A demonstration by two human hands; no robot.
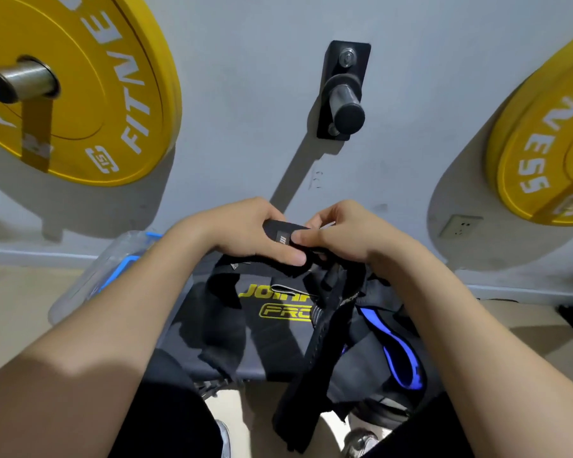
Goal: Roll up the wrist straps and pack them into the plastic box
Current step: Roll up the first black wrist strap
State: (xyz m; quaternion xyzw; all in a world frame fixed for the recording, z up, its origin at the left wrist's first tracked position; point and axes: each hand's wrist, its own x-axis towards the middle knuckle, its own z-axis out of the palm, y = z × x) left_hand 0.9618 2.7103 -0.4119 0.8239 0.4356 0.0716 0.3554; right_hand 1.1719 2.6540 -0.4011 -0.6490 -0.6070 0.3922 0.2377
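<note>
Black fabric wrist strap [280,238] was pinched between left hand [245,234] and right hand [344,233], apparently to hold its roll tight; clear plastic box [90,279] stood left.

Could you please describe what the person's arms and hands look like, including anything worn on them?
The left hand and right hand are bare: no gloves, rings or watch show. The forearms are uncovered right to the frame edge, with no sleeves, bands or markings visible.
</note>
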